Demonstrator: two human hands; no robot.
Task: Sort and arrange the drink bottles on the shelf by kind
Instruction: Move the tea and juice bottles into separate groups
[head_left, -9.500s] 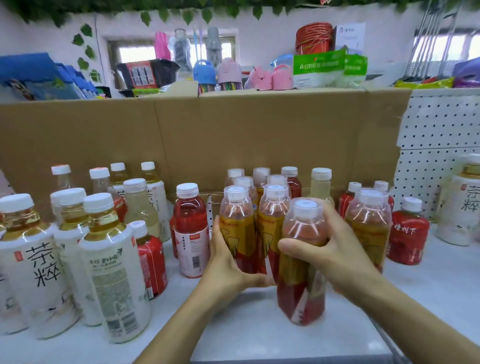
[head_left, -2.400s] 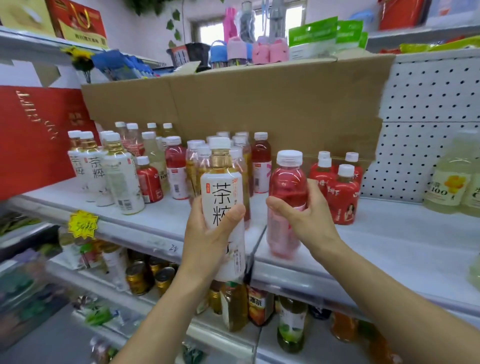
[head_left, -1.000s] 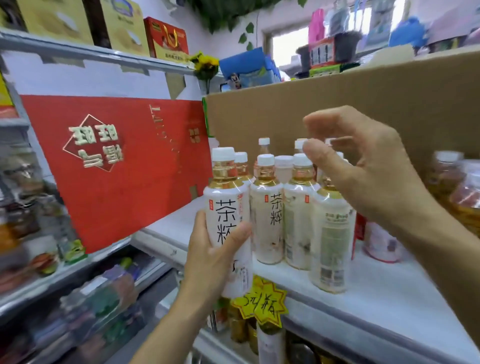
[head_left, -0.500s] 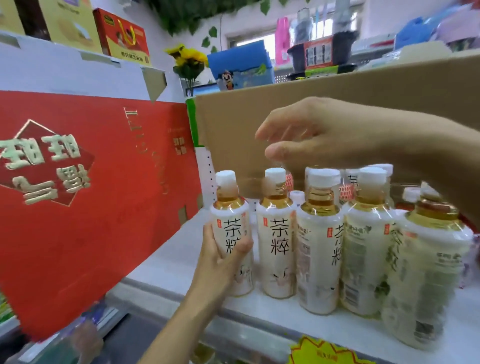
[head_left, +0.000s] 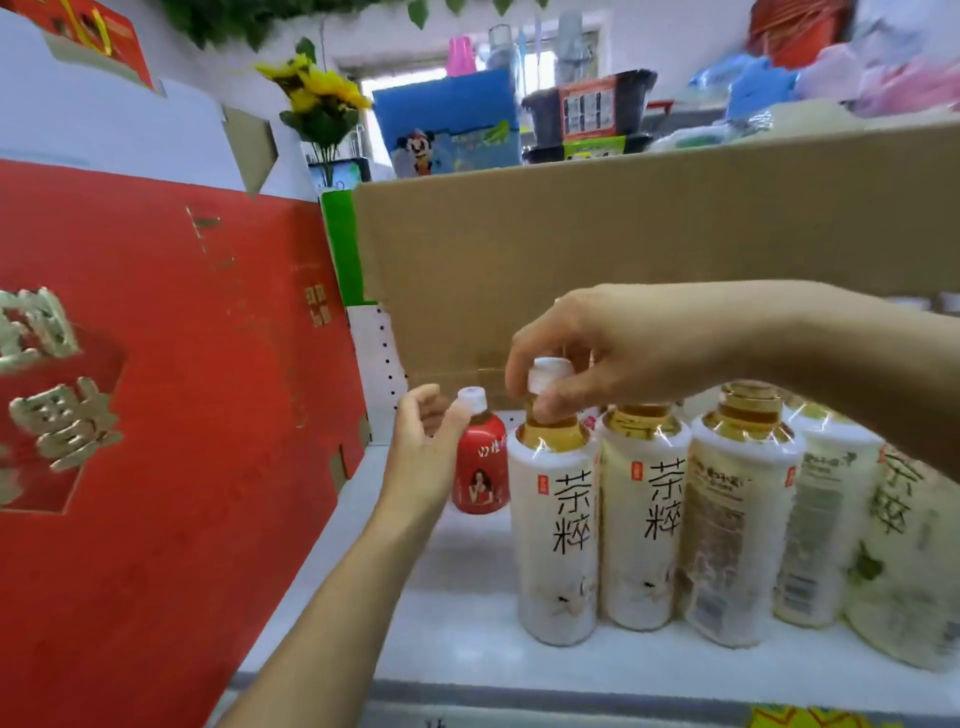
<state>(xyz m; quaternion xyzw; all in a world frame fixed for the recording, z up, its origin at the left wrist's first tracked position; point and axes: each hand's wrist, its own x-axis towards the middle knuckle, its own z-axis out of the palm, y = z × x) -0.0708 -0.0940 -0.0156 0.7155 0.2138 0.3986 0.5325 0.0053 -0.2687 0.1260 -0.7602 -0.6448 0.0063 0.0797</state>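
Observation:
Several white-labelled tea bottles stand in a row along the front of the white shelf (head_left: 457, 639). My right hand (head_left: 597, 358) reaches from the right and pinches the white cap and neck of the leftmost tea bottle (head_left: 556, 525). Behind it at the left stands a small red bottle (head_left: 480, 467) with a white cap. My left hand (head_left: 426, 441) is beside the red bottle, fingers loosely spread near its cap, holding nothing.
A large red gift box (head_left: 156, 415) walls off the left side of the shelf. A brown cardboard panel (head_left: 623, 234) stands behind the bottles. Goods and yellow flowers (head_left: 317, 98) sit above it. A yellow price tag (head_left: 810, 719) hangs at the shelf's front edge.
My left hand has let go of the leftmost tea bottle and moved back to the small red bottle. My right hand has come down onto the leftmost tea bottle's cap.

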